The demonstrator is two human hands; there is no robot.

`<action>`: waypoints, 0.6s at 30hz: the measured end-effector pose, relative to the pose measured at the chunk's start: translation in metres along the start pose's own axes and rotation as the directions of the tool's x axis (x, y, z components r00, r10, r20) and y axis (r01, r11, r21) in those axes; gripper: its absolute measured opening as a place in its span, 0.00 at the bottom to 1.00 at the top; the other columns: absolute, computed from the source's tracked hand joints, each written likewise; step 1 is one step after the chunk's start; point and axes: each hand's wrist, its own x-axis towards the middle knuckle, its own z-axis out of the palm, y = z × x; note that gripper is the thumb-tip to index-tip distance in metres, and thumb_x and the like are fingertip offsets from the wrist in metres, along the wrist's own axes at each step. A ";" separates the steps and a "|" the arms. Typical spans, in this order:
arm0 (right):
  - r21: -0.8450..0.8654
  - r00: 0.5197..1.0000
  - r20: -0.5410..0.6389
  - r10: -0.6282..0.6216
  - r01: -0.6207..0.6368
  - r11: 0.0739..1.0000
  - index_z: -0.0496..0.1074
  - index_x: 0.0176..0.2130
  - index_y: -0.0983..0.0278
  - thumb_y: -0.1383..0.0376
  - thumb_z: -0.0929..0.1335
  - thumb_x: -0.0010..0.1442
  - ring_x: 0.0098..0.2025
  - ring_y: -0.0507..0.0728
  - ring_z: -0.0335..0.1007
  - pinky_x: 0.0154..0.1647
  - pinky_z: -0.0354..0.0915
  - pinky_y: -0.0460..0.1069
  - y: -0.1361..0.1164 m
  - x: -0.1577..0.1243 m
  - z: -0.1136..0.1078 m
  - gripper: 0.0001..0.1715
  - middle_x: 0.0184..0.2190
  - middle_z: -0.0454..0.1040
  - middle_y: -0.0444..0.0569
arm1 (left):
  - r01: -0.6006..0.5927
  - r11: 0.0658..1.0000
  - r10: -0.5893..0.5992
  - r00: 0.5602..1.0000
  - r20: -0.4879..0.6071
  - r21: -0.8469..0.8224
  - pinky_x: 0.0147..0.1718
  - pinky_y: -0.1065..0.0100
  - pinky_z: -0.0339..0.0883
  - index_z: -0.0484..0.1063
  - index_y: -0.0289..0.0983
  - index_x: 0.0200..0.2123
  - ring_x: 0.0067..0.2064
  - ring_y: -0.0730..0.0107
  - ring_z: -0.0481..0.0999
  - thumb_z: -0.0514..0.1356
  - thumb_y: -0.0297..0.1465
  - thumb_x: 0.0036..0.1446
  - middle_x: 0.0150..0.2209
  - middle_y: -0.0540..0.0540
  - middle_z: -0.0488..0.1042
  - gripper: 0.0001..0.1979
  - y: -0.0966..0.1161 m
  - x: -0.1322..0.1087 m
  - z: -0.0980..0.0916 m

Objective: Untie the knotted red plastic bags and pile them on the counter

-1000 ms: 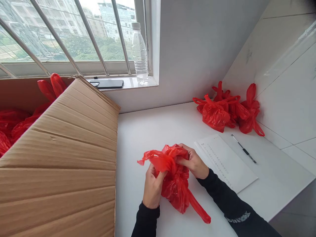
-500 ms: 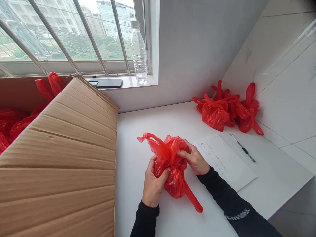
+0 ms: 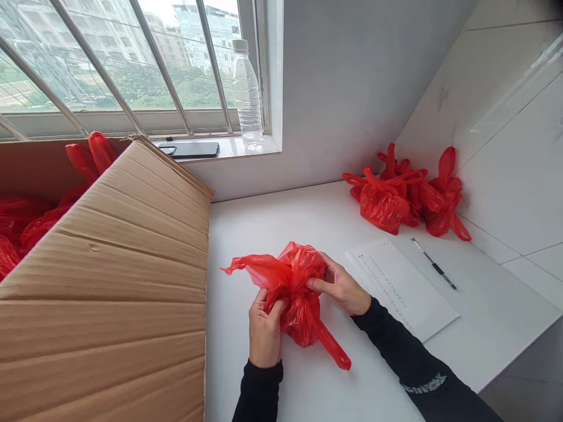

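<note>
Red plastic bag [image 3: 299, 293]: left hand [image 3: 264, 328], right hand [image 3: 341, 288], fingers closed on its twisted handles; grip best kept near the knot

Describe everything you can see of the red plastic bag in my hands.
The red plastic bag is thin, glossy, crinkled film bunched into a loose ball over the white table. One handle sticks out leftward, another trails toward the lower right. The left hand grips its lower left; the right hand pinches its right side.
</note>
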 end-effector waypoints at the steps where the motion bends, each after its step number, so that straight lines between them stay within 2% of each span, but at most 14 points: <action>1: -0.002 1.000 -0.018 -0.005 0.005 1.000 0.68 0.51 0.58 0.62 0.73 0.56 0.46 0.59 0.69 0.53 0.64 0.56 0.001 0.000 0.000 0.23 0.43 0.73 0.48 | 0.009 1.000 -0.009 1.000 0.004 -0.009 0.33 0.70 0.67 0.74 0.37 0.38 0.32 0.70 0.73 0.65 0.28 0.48 0.29 0.51 0.75 0.11 -0.002 0.000 -0.001; 4: -0.007 0.998 -0.058 -0.026 0.026 1.000 0.68 0.52 0.58 0.63 0.73 0.56 0.47 0.59 0.69 0.52 0.65 0.55 0.001 0.000 -0.001 0.24 0.43 0.73 0.47 | 0.033 0.999 -0.033 0.999 0.018 -0.015 0.35 0.69 0.68 0.74 0.37 0.41 0.32 0.69 0.73 0.64 0.26 0.48 0.28 0.52 0.74 0.14 -0.003 0.000 0.000; 8: 0.009 0.995 -0.087 -0.048 0.049 0.999 0.68 0.52 0.58 0.63 0.73 0.56 0.48 0.59 0.68 0.52 0.64 0.55 0.000 -0.002 0.000 0.24 0.44 0.73 0.48 | 0.031 0.997 -0.038 0.995 0.095 0.070 0.40 0.67 0.68 0.71 0.39 0.47 0.39 0.64 0.75 0.64 0.28 0.51 0.39 0.47 0.77 0.18 0.003 -0.001 0.005; 11: 0.007 0.994 -0.099 -0.055 0.056 0.998 0.67 0.54 0.57 0.63 0.73 0.56 0.49 0.59 0.68 0.54 0.63 0.55 0.000 -0.002 0.000 0.26 0.45 0.73 0.48 | 0.032 0.993 -0.043 0.994 0.096 0.111 0.38 0.66 0.69 0.71 0.38 0.46 0.43 0.59 0.76 0.65 0.30 0.50 0.43 0.44 0.78 0.18 0.005 -0.001 0.007; 15: 0.059 0.997 -0.071 0.000 0.004 0.998 0.60 0.60 0.56 0.61 0.71 0.58 0.51 0.60 0.69 0.53 0.64 0.57 0.001 -0.002 -0.001 0.33 0.49 0.73 0.50 | 0.016 0.995 -0.023 0.997 0.076 0.097 0.39 0.65 0.70 0.72 0.37 0.44 0.40 0.61 0.77 0.66 0.29 0.49 0.40 0.45 0.79 0.16 0.002 -0.002 0.006; 18: 0.091 0.998 -0.025 0.063 -0.061 0.994 0.57 0.62 0.55 0.61 0.72 0.58 0.50 0.60 0.70 0.53 0.65 0.58 0.003 -0.002 -0.003 0.37 0.49 0.73 0.51 | 0.003 0.995 -0.008 0.999 0.053 0.101 0.30 0.68 0.68 0.73 0.37 0.36 0.31 0.66 0.75 0.67 0.29 0.48 0.29 0.50 0.77 0.10 0.002 -0.004 0.007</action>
